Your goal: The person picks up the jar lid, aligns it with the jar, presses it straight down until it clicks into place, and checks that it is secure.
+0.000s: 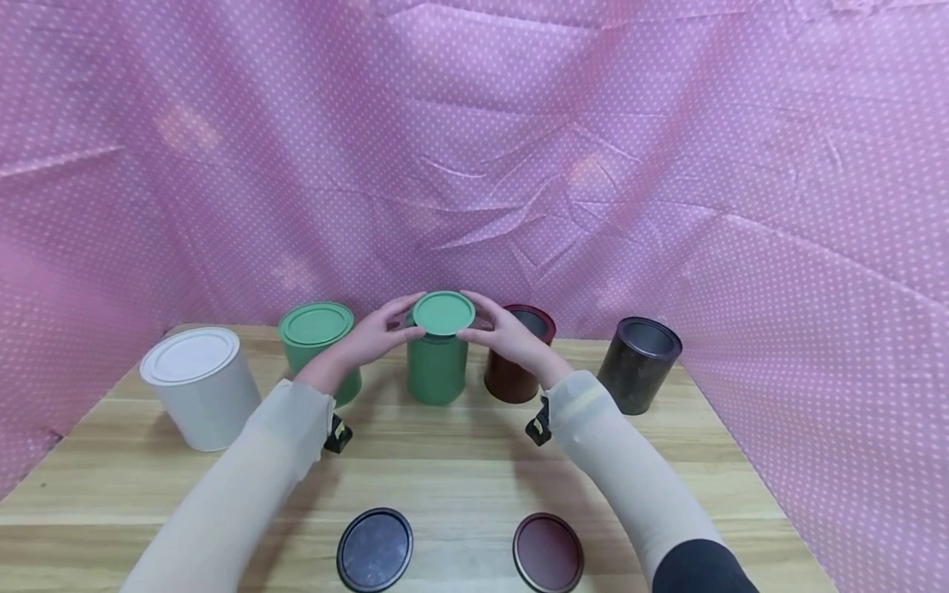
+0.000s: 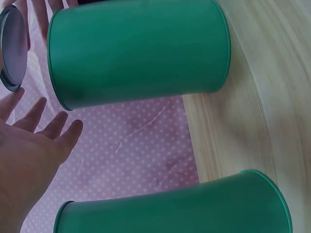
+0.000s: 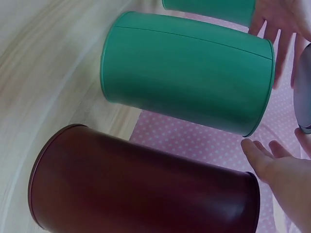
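Both hands hold a round green lid (image 1: 444, 313) by its rim, just above the middle green can (image 1: 437, 372). My left hand (image 1: 373, 336) grips the lid's left edge between thumb and forefinger, its other fingers spread. On the opposite edge, my right hand (image 1: 507, 332) grips it likewise. The left wrist view shows a gap between the lid's grey underside (image 2: 13, 46) and the can (image 2: 138, 51). A second green can (image 1: 317, 350), lid on, stands beside my left wrist. Behind my right hand is a dark red can (image 1: 511, 377) without a lid.
A white lidded can (image 1: 203, 395) stands far left, and a black open can (image 1: 639, 366) far right. Near the front of the wooden table (image 1: 460, 469) lie a black lid (image 1: 375, 549) and a dark red lid (image 1: 548, 552). Pink dotted cloth (image 1: 474, 148) hangs around the table.
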`<state>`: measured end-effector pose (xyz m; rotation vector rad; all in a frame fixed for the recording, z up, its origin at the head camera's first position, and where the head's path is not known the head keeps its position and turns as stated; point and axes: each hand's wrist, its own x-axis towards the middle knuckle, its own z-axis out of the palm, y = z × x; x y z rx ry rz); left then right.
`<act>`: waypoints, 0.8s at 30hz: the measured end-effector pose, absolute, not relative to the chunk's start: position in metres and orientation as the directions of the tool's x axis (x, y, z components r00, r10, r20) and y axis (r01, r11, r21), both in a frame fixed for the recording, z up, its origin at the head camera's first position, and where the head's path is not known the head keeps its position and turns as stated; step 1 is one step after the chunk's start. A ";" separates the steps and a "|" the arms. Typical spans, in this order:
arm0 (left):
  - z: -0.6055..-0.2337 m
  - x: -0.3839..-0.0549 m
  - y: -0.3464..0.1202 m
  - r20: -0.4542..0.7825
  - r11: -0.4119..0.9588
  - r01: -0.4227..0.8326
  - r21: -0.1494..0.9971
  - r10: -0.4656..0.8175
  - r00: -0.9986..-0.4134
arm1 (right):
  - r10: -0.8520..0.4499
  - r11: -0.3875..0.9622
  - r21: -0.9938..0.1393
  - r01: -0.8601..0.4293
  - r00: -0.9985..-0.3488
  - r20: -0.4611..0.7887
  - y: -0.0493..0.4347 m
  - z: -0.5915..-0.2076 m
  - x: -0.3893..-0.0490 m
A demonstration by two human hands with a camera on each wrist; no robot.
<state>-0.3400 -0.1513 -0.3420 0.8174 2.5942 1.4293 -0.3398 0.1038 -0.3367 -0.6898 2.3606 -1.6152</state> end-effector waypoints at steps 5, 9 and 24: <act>-0.342 -0.346 -0.155 0.142 0.449 0.393 0.803 0.496 -0.857 | -0.463 0.305 -0.921 -0.242 -0.883 0.079 0.100 -0.335 -0.342; -0.340 -0.351 -0.157 0.139 0.445 0.397 0.803 0.508 -0.850 | -0.454 0.317 -0.920 -0.230 -0.889 0.066 0.099 -0.335 -0.346; -0.349 -0.359 -0.157 0.081 0.515 0.368 0.774 0.495 -0.865 | -0.447 0.361 -0.916 -0.176 -0.895 -0.004 0.098 -0.344 -0.353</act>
